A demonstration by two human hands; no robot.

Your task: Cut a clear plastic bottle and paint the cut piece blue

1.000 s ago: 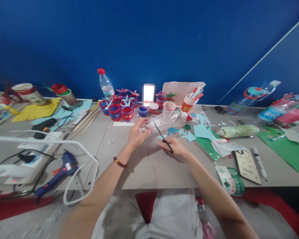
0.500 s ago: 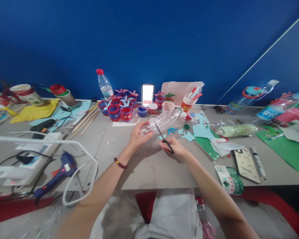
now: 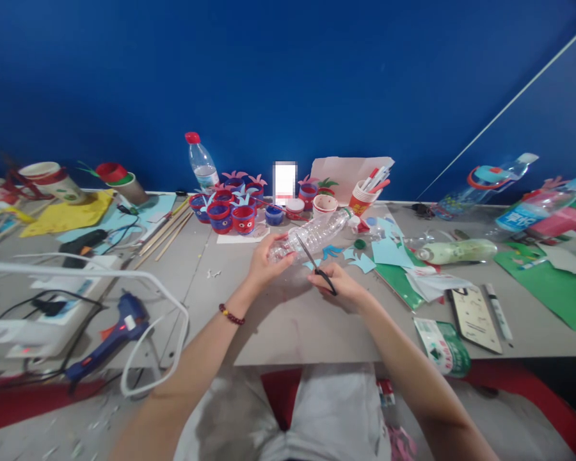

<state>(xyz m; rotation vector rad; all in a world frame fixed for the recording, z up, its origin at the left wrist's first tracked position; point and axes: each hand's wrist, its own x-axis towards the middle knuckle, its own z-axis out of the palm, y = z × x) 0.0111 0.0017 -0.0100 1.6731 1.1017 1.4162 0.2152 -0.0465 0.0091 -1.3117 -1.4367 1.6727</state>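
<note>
A clear plastic bottle (image 3: 320,229) lies tilted above the middle of the table, its green-ringed neck pointing away to the right. My left hand (image 3: 269,259) is closed around its near end. In my right hand (image 3: 338,285) is a pair of scissors (image 3: 322,274) with black handles. Their blades point up and left against the bottle's side; whether the tips have gone through the plastic I cannot tell. Blue paper cutouts (image 3: 360,261) and a green bottle cap (image 3: 360,244) lie just right of the bottle.
Painted red and blue cups (image 3: 221,218) with paper leaves stand behind my left hand. A cup of markers (image 3: 363,195) is at the back. Leftward lie wooden sticks (image 3: 166,234), a blue glue gun (image 3: 129,317) and a power strip (image 3: 72,314). Green paper (image 3: 552,288) lies on the right.
My right hand and the scissors have shifted very slightly to the right. The bottle and my left hand look the same.
</note>
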